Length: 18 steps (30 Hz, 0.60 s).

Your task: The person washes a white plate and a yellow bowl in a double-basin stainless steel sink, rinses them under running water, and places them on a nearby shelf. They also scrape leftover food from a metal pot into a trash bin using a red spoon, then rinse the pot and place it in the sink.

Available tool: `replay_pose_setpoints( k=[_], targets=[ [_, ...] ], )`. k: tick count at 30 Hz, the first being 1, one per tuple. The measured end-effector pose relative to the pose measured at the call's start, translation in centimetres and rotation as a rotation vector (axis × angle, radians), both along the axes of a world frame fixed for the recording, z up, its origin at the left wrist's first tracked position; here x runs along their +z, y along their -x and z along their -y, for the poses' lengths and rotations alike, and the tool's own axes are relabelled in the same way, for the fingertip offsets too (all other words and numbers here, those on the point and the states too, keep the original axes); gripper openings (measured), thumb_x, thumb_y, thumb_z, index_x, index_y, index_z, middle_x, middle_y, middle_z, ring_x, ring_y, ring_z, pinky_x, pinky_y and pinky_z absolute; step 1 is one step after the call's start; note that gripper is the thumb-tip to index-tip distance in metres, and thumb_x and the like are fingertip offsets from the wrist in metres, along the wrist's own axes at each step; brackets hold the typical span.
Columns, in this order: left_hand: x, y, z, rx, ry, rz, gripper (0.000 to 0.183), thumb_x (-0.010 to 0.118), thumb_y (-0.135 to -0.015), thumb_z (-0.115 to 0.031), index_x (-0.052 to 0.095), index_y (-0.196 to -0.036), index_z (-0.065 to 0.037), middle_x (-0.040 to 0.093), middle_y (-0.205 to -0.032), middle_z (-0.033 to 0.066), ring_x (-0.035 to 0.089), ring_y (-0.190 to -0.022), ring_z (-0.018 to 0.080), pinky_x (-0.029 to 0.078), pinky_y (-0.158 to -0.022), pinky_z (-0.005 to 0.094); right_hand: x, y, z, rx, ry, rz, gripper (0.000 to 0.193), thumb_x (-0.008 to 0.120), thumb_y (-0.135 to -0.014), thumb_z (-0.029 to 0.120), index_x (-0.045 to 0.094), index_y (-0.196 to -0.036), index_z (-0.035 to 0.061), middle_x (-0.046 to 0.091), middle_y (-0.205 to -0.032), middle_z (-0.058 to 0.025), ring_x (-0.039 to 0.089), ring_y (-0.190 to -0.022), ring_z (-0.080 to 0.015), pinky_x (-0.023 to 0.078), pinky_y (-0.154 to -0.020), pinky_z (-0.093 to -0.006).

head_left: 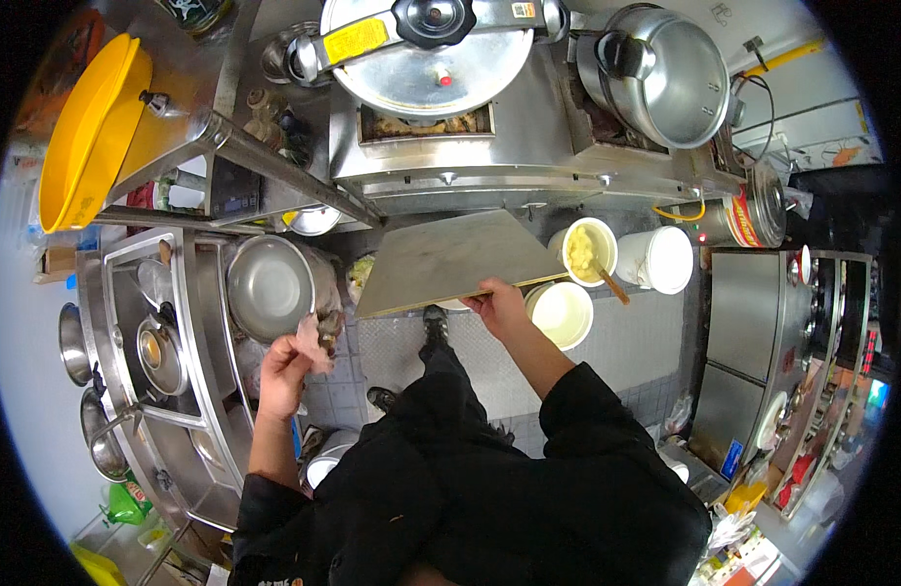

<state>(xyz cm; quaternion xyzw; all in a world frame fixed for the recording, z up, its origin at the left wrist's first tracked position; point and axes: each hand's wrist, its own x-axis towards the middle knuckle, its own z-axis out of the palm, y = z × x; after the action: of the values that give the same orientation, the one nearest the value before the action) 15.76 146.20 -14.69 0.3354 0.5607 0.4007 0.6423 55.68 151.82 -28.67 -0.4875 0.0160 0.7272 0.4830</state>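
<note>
My right hand [499, 308] grips the near edge of a flat grey board [460, 256], fingers closed over its rim. The board is held out in front of me above the floor, hiding part of what is under it. My left hand [284, 376] pinches a limp, pale pinkish piece [315, 342], thin like a rag or a scrap of plastic; I cannot tell which. Beside that hand is a wide metal basin [271, 289]. Close to the board's right side are a white bucket of pale yellow chunks [585, 250] with a wooden handle sticking out, and an open cream bucket [560, 315].
Ahead, a steel stove bears a large lidded pressure cooker [431, 73] and an open metal pot [680, 83]. A yellow basin [94, 132] leans at the far left above steel sinks [191, 381]. A lidded white bucket [668, 260] and a steel cabinet [743, 303] stand right.
</note>
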Motion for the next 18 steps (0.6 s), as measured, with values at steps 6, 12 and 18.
replay_pose_setpoints(
  k=[6, 12, 18],
  targets=[
    [-0.2, 0.1, 1.5, 0.120, 0.144, 0.008, 0.014, 0.054, -0.093, 0.004, 0.063, -0.102, -0.002, 0.070, -0.098, 0.0070, 0.066, -0.086, 0.0181, 0.053, -0.082, 0.0321, -6.1, -1.6, -7.3, -0.046, 0.067, -0.073, 0.027, 0.052, -0.091, 0.005, 0.058, -0.117, -0.0006, 0.066, -0.115, -0.0161, 0.066, -0.110, -0.0337, 0.058, -0.100, -0.0526],
    [-1.7, -0.2, 2.1, 0.126, 0.162, -0.001, 0.018, 0.054, -0.091, 0.007, 0.065, -0.103, -0.001, 0.074, -0.097, 0.0099, 0.070, -0.085, 0.0196, 0.055, -0.079, 0.0315, -13.2, 0.3, -14.2, -0.138, 0.149, -0.104, 0.018, 0.049, -0.093, 0.004, 0.052, -0.108, -0.0055, 0.063, -0.112, -0.0243, 0.067, -0.103, -0.0421, 0.059, -0.099, -0.0604],
    [-2.6, -0.3, 3.1, 0.140, 0.229, -0.066, 0.018, 0.055, -0.091, 0.007, 0.065, -0.104, 0.001, 0.074, -0.097, 0.0100, 0.070, -0.085, 0.0183, 0.056, -0.081, 0.0316, -19.5, 2.2, -19.0, -0.137, 0.320, -0.046, 0.019, 0.047, -0.092, 0.002, 0.048, -0.107, -0.0094, 0.061, -0.110, -0.0293, 0.066, -0.102, -0.0478, 0.060, -0.094, -0.0644]
  ],
)
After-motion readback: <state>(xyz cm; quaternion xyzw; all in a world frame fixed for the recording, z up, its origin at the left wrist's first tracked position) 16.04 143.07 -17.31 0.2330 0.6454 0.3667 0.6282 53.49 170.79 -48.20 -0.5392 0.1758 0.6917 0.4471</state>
